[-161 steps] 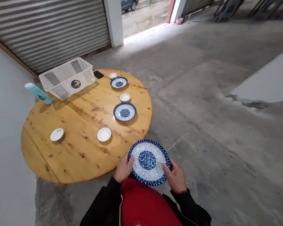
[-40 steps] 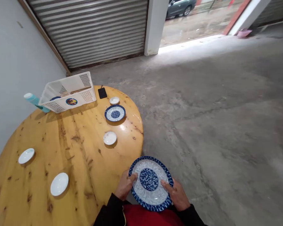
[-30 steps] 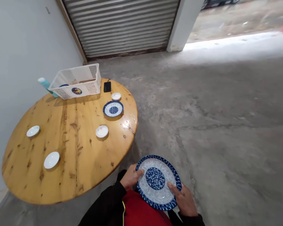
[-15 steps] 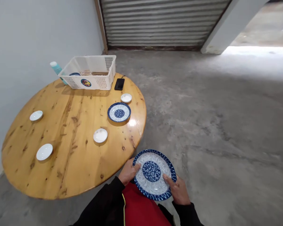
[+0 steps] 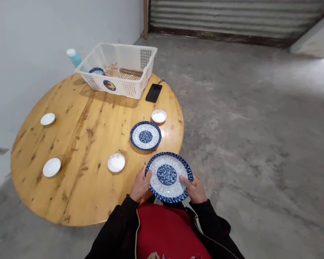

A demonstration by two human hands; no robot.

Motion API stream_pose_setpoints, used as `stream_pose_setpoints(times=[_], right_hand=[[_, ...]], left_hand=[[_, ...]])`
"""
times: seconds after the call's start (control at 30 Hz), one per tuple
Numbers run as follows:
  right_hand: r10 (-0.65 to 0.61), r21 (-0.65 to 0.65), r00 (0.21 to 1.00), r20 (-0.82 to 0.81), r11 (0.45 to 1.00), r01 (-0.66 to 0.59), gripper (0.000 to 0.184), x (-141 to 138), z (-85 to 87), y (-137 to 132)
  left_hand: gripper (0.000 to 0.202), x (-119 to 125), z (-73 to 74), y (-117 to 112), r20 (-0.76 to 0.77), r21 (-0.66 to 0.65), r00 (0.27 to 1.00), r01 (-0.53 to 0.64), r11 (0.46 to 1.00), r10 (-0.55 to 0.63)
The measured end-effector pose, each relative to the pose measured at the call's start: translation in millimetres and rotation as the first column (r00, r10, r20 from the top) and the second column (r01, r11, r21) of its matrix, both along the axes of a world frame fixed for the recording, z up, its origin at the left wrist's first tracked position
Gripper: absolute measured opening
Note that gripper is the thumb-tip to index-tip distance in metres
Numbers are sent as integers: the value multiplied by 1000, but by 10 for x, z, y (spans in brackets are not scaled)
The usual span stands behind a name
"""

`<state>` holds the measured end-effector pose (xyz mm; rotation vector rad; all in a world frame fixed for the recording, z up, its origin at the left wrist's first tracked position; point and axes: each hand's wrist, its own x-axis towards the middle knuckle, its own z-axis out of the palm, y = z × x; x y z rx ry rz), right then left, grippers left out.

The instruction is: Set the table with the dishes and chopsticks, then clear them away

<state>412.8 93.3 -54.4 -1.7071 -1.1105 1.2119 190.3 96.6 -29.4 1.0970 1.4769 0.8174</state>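
A blue-and-white patterned plate point(image 5: 156, 187) is held between my two hands, face up, in front of my red shirt at the table's near right edge. My left hand point(image 5: 140, 184) grips its left rim, thumb on top. On the opposite rim my right hand point(image 5: 196, 189) is closed, its thumb reaching over the plate's face. Just beyond lies a similar plate point(image 5: 145, 136) on the round wooden table point(image 5: 78, 194). Small white dishes stand around it: one dish point(image 5: 159, 116) behind that plate, another dish point(image 5: 116, 162) to the left of my left hand.
Two more white dishes, a far dish point(image 5: 48, 119) and a nearer dish point(image 5: 52, 167), sit on the table's left. At the back stand a white plastic basket point(image 5: 121, 88) containing a blue-patterned dish and sticks, a turquoise bottle point(image 5: 75, 58) and a black phone point(image 5: 153, 92).
The held plate has come up and closer to the table edge, now nearer the plate lying there. Both hands keep their grip. My view has shifted toward the table.
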Motion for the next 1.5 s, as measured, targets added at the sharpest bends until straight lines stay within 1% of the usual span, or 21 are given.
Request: stream_pose_setpoints(times=[0.1,0.17,0.3,0.43,0.53,0.63,0.73,0.83,0.97,1.07,1.13,1.23,1.37,1.5], right_hand=[[77,3,997,-24,997,-77,53,-50,7,406],[138,32,990,-29,990,-137,52,-100,17,686],[252,70,967,-35,966,-249,49,-218,51,1195],[398,88,917,-29,915,-394,43,-314,50,1593],[462,99,886,-26,883,-458,39,-367,1,1840],[487,72,870,79,867,-493,33,-408,-68,2062],[504,25,836,216,854,-520,26,-450,-130,2244],[516,17,806,290,839,-544,24,-503,-182,2358],[528,16,749,401,813,-582,22,-567,-237,2416],[542,-3,694,474,789,-615,22,-583,-264,2421],[547,-10,663,511,775,-632,25,-582,-273,2416],[554,-21,630,544,760,-649,34,-578,-276,2409],[556,-43,589,586,747,-663,38,-586,-281,2407],[523,-26,574,630,753,-658,44,-616,-304,2400]], left_hand=[[36,-34,6,173,-49,53,995,-83,995,86],[34,-58,5,297,-87,89,985,-139,986,146],[31,-121,27,556,-218,160,939,-233,959,265],[28,-183,42,804,-289,167,884,-331,929,368],[26,-211,15,967,-312,155,854,-387,909,417],[24,-227,-19,1109,-360,129,825,-418,899,436],[22,-246,-26,1238,-436,105,799,-412,905,415],[21,-282,-5,1349,-527,62,761,-409,910,378],[21,-337,26,1447,-630,-20,705,-436,900,327],[23,-358,35,1481,-668,-73,687,-441,895,284],[25,-359,34,1492,-680,-93,685,-435,896,262],[26,-349,21,1498,-696,-110,678,-425,898,236],[25,-337,-7,1495,-732,-115,647,-429,896,216],[27,-339,-40,1486,-759,-80,617,-407,910,209]])
